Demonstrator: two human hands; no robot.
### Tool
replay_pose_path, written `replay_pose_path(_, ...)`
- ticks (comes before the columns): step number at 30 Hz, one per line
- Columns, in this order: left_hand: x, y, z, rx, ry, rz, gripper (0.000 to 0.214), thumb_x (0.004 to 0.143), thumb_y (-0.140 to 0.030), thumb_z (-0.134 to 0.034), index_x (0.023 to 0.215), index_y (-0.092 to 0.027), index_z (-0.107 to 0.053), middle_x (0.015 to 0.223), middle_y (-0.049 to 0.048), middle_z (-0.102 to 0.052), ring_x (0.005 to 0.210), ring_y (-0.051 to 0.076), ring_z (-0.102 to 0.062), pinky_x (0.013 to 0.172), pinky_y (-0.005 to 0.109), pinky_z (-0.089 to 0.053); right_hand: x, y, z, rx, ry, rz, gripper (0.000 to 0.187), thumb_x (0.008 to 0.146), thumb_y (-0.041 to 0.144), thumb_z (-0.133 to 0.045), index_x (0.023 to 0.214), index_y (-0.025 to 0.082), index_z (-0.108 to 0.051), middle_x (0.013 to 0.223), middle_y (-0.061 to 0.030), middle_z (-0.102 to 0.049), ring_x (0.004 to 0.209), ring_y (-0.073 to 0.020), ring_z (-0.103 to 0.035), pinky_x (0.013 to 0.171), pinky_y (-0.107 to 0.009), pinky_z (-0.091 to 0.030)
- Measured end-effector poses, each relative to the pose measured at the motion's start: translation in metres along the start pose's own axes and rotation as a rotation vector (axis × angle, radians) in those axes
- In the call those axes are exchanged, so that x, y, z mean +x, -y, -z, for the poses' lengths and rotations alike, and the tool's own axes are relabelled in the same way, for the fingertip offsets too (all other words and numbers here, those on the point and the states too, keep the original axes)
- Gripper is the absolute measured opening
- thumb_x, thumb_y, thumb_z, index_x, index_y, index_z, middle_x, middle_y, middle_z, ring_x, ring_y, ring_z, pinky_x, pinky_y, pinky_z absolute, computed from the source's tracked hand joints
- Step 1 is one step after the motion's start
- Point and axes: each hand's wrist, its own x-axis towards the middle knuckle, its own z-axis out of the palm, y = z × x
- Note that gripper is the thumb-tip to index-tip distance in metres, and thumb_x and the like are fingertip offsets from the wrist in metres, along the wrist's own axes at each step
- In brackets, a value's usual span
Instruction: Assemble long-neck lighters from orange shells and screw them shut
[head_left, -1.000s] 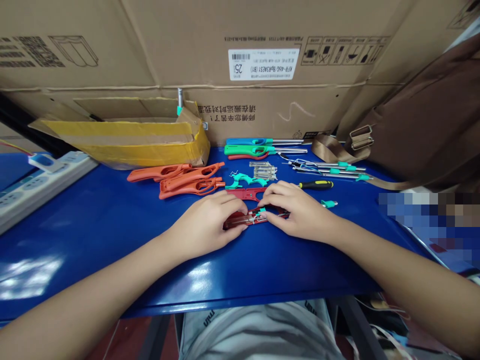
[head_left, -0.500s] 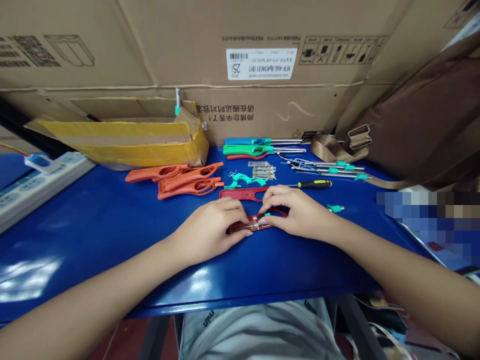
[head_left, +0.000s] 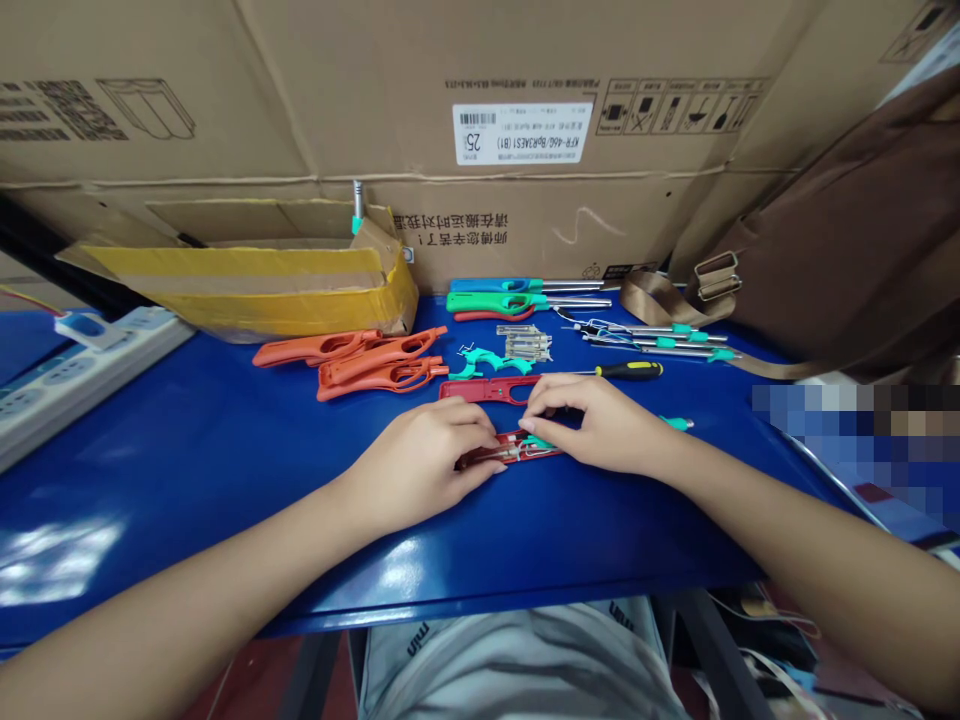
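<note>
An opened red lighter shell (head_left: 513, 455) lies on the blue table with a clear tube, white wires and other small parts inside. My left hand (head_left: 435, 455) is closed on its left end, thumb on the near side and fingers on the far side. At its right part, my right hand (head_left: 589, 420) pinches a teal trigger (head_left: 537, 443) over the shell; the fingers hide some of both. Just beyond lies the other red shell half (head_left: 487, 389). To the right, a lighter's metal tube with a teal collar (head_left: 679, 424) is partly hidden behind my right wrist.
Orange lighter shells (head_left: 382, 372) lie left, before a yellow-taped carton (head_left: 247, 300). Behind are teal triggers (head_left: 487, 360), clear tubes (head_left: 529, 343), a screwdriver (head_left: 630, 370), metal lighter tubes (head_left: 675, 340) and green and blue lighters (head_left: 495, 301). A power strip (head_left: 82, 365) stands at left.
The teal trigger under my right fingers has shifted slightly nearer and shows more, turned at a different angle. My right hand has changed its pinch a little; my left hand stays put.
</note>
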Motion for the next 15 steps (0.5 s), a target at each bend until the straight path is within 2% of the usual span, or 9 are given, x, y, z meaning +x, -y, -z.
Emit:
replay_pose_path(5, -0.001, 0.006, 0.008, 0.082, 0.022, 0.048, 0.011, 0.095, -0.025, -0.065, 0.099, -0.018, -0.074, 0.099, 0.0050, -0.074, 0.094, 0.021, -0.069, 0.084, 0.034, -0.056, -0.001, -0.001, 0.013, -0.015, -0.046, -0.013, 0.011, 0.091, 0.021, -0.065, 0.082, 0.018, -0.071, 0.089, -0.0044, -0.069, 0.083, -0.0167, -0.065, 0.079, -0.032, -0.051)
replay_pose_path(8, -0.002, 0.006, 0.011, 0.138, -0.007, 0.086, 0.019, 0.093, -0.026, -0.066, 0.110, -0.018, -0.069, 0.107, 0.0068, -0.073, 0.097, 0.024, -0.069, 0.084, 0.036, -0.057, -0.002, -0.001, 0.020, -0.037, 0.013, -0.023, 0.008, 0.088, 0.021, -0.068, 0.082, 0.018, -0.071, 0.089, -0.0046, -0.069, 0.082, -0.0169, -0.064, 0.079, -0.032, -0.051)
replay_pose_path(12, -0.002, 0.004, 0.011, 0.126, 0.006, 0.014, 0.024, 0.096, -0.022, -0.060, 0.119, -0.019, -0.064, 0.117, 0.0080, -0.070, 0.108, 0.024, -0.066, 0.092, 0.037, -0.055, -0.003, 0.001, 0.024, -0.053, 0.123, -0.015, 0.005, 0.087, 0.016, -0.068, 0.084, 0.018, -0.071, 0.090, -0.0035, -0.071, 0.082, -0.0161, -0.064, 0.077, -0.030, -0.050)
replay_pose_path(15, -0.001, 0.004, 0.008, 0.103, 0.044, -0.033, 0.028, 0.100, -0.017, -0.052, 0.125, -0.021, -0.063, 0.122, 0.0074, -0.068, 0.111, 0.022, -0.065, 0.094, 0.035, -0.055, -0.004, 0.001, 0.022, -0.086, 0.147, -0.007, 0.008, 0.088, 0.013, -0.065, 0.085, 0.019, -0.070, 0.087, -0.0021, -0.072, 0.077, -0.0147, -0.063, 0.073, -0.028, -0.049)
